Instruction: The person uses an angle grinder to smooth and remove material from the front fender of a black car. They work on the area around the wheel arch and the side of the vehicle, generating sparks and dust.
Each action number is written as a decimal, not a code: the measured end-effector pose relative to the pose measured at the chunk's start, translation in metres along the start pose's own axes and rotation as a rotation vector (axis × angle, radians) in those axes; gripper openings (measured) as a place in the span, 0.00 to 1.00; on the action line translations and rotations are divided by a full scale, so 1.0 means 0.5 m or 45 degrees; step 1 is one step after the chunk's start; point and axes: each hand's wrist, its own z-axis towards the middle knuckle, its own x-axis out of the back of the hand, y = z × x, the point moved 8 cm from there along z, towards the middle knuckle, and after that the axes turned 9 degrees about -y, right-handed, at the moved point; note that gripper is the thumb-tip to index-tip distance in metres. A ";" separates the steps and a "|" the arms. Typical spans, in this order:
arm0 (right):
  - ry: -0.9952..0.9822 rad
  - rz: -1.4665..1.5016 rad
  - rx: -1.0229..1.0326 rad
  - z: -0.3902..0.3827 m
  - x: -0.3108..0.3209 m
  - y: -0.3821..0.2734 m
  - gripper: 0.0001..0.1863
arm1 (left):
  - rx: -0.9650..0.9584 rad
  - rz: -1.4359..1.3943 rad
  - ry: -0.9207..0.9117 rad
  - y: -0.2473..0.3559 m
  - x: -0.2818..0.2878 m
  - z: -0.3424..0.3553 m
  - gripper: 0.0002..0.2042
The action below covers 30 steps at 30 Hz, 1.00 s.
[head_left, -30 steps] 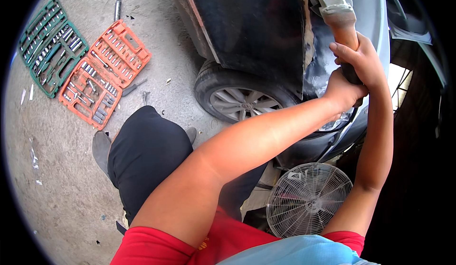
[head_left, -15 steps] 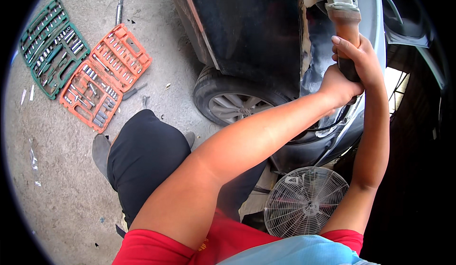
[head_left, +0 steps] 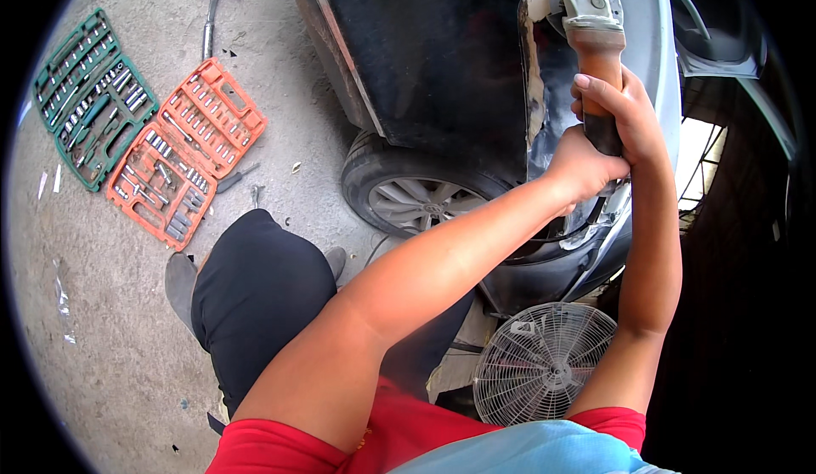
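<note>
At two o'clock, the angle grinder [head_left: 597, 45] points its head toward twelve at the car [head_left: 425, 57]; contact is unclear. The left hand [head_left: 586, 166] clasps the tool's rear, the right hand [head_left: 636, 119] its body. Firm grip, light, even pressure should serve best.

The car [head_left: 408, 57] stands ahead of you, its wheel [head_left: 408, 192] at the side nearest you. On its right part, your right hand [head_left: 636, 117] is around the grinder [head_left: 597, 45], your left hand [head_left: 580, 164] just behind it at the rear end. The fan [head_left: 535, 368] sits between your arms. Leftward on the ground [head_left: 293, 91], two tool cases [head_left: 208, 117] lie side by side, the hammer [head_left: 209, 28] beyond the right one.
</note>
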 end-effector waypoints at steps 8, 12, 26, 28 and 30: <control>0.029 -0.053 -0.002 0.003 -0.003 -0.013 0.27 | -0.019 -0.036 -0.024 0.012 0.000 -0.003 0.14; 0.073 -0.015 -0.001 -0.015 0.015 0.006 0.27 | 0.055 0.023 -0.044 -0.002 -0.011 -0.001 0.14; 0.082 0.009 -0.032 -0.021 0.026 0.010 0.27 | 0.037 0.006 -0.026 -0.004 -0.019 0.005 0.14; 0.052 -0.033 -0.006 -0.003 0.022 -0.010 0.26 | 0.021 -0.045 -0.079 0.007 -0.017 0.014 0.14; 0.023 -0.068 0.016 0.018 0.014 -0.029 0.26 | 0.011 -0.053 -0.080 0.019 -0.013 0.016 0.14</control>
